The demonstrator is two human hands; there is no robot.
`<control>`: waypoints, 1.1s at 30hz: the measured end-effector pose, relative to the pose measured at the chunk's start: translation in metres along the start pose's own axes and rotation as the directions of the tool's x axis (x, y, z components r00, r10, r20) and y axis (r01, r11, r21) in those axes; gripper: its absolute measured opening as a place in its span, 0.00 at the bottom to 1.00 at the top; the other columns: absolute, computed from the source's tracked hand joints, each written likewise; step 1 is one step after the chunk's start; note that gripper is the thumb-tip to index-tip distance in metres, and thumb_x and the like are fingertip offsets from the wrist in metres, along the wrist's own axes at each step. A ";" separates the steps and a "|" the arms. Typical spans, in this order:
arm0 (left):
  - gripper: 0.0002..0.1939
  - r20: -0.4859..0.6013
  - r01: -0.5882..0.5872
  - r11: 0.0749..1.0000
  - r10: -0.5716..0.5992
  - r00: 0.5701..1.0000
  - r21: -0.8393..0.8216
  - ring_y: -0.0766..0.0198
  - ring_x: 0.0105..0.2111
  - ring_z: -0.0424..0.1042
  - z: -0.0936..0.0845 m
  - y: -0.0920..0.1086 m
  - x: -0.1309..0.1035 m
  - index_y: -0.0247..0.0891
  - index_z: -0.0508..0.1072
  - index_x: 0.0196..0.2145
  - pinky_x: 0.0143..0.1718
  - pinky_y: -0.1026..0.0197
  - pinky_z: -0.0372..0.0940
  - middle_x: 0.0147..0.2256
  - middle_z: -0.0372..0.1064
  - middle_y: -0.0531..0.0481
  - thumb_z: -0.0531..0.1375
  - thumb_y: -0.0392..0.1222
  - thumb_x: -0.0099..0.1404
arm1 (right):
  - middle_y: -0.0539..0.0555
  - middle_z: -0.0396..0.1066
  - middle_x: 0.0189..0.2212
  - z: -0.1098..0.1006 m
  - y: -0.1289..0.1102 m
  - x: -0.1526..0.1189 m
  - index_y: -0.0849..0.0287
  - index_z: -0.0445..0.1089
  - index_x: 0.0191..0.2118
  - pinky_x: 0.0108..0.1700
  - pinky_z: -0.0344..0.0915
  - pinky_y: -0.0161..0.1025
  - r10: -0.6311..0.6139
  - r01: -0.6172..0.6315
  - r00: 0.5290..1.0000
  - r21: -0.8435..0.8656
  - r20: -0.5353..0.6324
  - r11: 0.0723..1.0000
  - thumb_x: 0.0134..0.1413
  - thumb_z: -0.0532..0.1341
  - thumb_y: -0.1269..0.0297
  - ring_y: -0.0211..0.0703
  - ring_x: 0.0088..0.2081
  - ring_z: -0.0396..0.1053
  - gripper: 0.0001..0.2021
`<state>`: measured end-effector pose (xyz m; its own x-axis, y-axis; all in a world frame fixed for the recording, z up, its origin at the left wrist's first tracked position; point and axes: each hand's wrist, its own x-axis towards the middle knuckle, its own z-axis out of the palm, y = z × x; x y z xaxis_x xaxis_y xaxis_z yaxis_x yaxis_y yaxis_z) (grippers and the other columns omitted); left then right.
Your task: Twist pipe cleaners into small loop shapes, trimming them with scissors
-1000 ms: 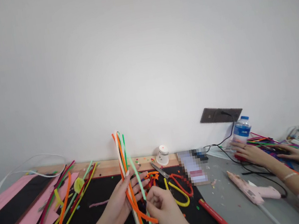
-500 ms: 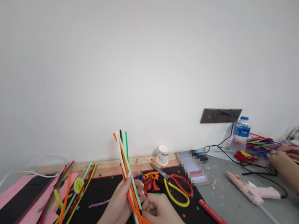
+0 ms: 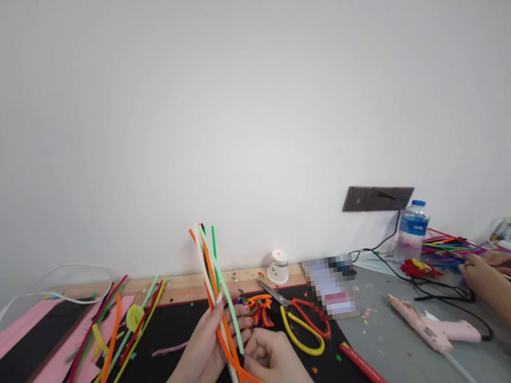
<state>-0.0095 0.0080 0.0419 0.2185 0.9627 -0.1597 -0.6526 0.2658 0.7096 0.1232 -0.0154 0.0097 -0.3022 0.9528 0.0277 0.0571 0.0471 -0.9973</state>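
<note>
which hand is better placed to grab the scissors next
Probably the right hand: it is nearer the scissors, while the left hand holds the bundle of fuzzy stems. The right hand is also at the stems, though whether it pinches one is unclear.

The left hand [image 3: 207,352] partly hides the upright strips [image 3: 208,269], and pixelation obscures a pale flat object [image 3: 331,289].

The bunched pipe cleaners [image 3: 227,333] are orange, white, mint, green and black; the scissors [image 3: 287,302] have one yellow handle [image 3: 312,352], one red; the glue gun [image 3: 422,328] is pale pink, the mat [image 3: 161,333] black.
</note>
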 end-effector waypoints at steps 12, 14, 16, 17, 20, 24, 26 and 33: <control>0.08 0.089 -0.008 1.000 0.008 0.996 -0.002 0.66 0.27 0.71 -0.003 -0.003 0.000 0.37 0.69 0.39 0.32 0.62 0.68 0.29 0.72 0.50 0.56 0.39 0.62 | 0.43 0.57 0.13 -0.001 -0.001 0.001 0.62 0.60 0.23 0.17 0.52 0.27 -0.008 0.003 0.999 -0.096 -0.046 0.995 0.46 0.59 0.67 0.30 0.14 0.58 0.08; 0.07 0.102 -0.005 1.000 0.006 0.995 -0.011 0.67 0.26 0.71 -0.002 -0.002 -0.001 0.37 0.69 0.38 0.32 0.63 0.68 0.28 0.71 0.50 0.56 0.40 0.62 | 0.44 0.59 0.13 0.000 -0.001 0.001 0.62 0.60 0.23 0.17 0.52 0.27 -0.005 0.001 0.999 -0.092 -0.042 0.996 0.46 0.59 0.67 0.30 0.14 0.58 0.07; 0.07 0.110 0.001 1.000 0.000 0.994 -0.015 0.67 0.25 0.70 -0.001 -0.002 -0.001 0.37 0.69 0.37 0.31 0.63 0.67 0.28 0.71 0.50 0.56 0.40 0.62 | 0.44 0.59 0.14 0.000 -0.001 0.001 0.62 0.60 0.23 0.17 0.53 0.27 -0.001 -0.003 0.999 -0.094 -0.036 0.996 0.45 0.59 0.67 0.30 0.14 0.59 0.07; 0.07 0.114 0.002 1.000 0.000 0.994 -0.018 0.67 0.25 0.70 -0.001 -0.002 0.000 0.37 0.69 0.37 0.31 0.63 0.67 0.28 0.71 0.50 0.56 0.41 0.62 | 0.44 0.60 0.14 0.000 -0.001 0.002 0.62 0.60 0.23 0.17 0.53 0.27 0.004 -0.007 0.999 -0.098 -0.037 0.995 0.45 0.59 0.67 0.30 0.14 0.60 0.07; 0.07 0.144 -0.003 1.000 0.007 0.990 -0.029 0.68 0.25 0.68 -0.001 -0.002 0.002 0.37 0.69 0.36 0.30 0.64 0.65 0.27 0.69 0.51 0.55 0.42 0.62 | 0.43 0.59 0.12 0.001 -0.002 0.001 0.61 0.60 0.23 0.16 0.53 0.27 0.034 -0.039 0.999 -0.108 -0.041 0.993 0.45 0.59 0.67 0.31 0.13 0.60 0.07; 0.08 0.176 0.008 0.999 0.000 0.984 -0.043 0.70 0.24 0.66 -0.001 -0.004 0.002 0.36 0.68 0.35 0.29 0.66 0.62 0.25 0.66 0.53 0.54 0.43 0.63 | 0.43 0.59 0.11 0.002 -0.003 0.001 0.61 0.59 0.23 0.15 0.51 0.27 0.062 -0.066 0.997 -0.108 -0.043 0.992 0.45 0.59 0.67 0.32 0.12 0.61 0.07; 0.08 0.173 0.023 0.999 -0.015 0.985 -0.045 0.71 0.24 0.64 -0.001 -0.004 0.001 0.37 0.68 0.33 0.29 0.66 0.61 0.24 0.65 0.54 0.54 0.44 0.63 | 0.43 0.59 0.11 0.003 -0.004 0.002 0.61 0.59 0.23 0.15 0.51 0.26 0.061 -0.066 0.997 -0.105 -0.047 0.992 0.45 0.58 0.69 0.32 0.12 0.61 0.06; 0.12 0.215 0.014 0.998 0.000 0.977 -0.064 0.75 0.17 0.53 0.002 -0.003 0.001 0.37 0.63 0.25 0.23 0.69 0.57 0.17 0.50 0.62 0.55 0.46 0.62 | 0.43 0.59 0.11 0.002 -0.007 0.001 0.60 0.57 0.21 0.14 0.51 0.25 0.051 -0.054 0.998 -0.107 -0.035 0.993 0.44 0.57 0.72 0.32 0.12 0.61 0.07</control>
<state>-0.0057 0.0077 0.0415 0.3692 0.9293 -0.0086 -0.6944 0.2820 0.6620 0.1202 -0.0154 0.0164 -0.2652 0.9640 -0.0205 0.1750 0.0272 -0.9842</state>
